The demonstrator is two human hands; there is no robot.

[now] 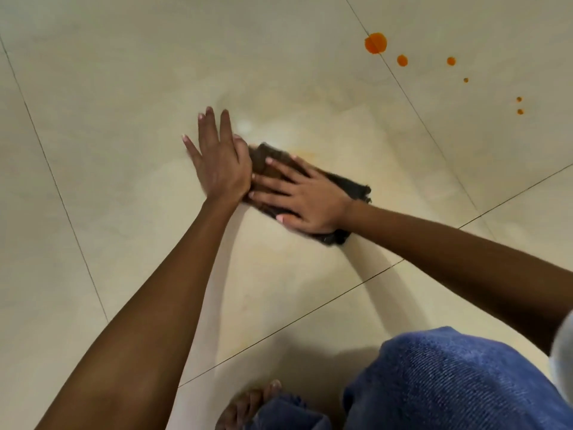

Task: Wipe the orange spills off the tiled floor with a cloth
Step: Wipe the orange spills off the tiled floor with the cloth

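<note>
A dark cloth (350, 186) lies flat on the cream tiled floor (124, 88) near the middle of the view. My right hand (297, 197) presses flat on top of it with fingers spread. My left hand (217, 159) rests open, palm down, at the cloth's left end, its thumb side touching the cloth and my right fingertips. A faint orange smear (305, 153) shows on the tile just beyond the cloth. A trail of orange spills runs across the far right: a large drop (375, 42), two smaller drops (402, 60) (451, 61), and several tiny dots (520, 111).
Dark grout lines (434, 141) cross the floor diagonally. My bent knee in blue jeans (449, 383) fills the bottom right, and bare toes (248, 401) show at the bottom edge.
</note>
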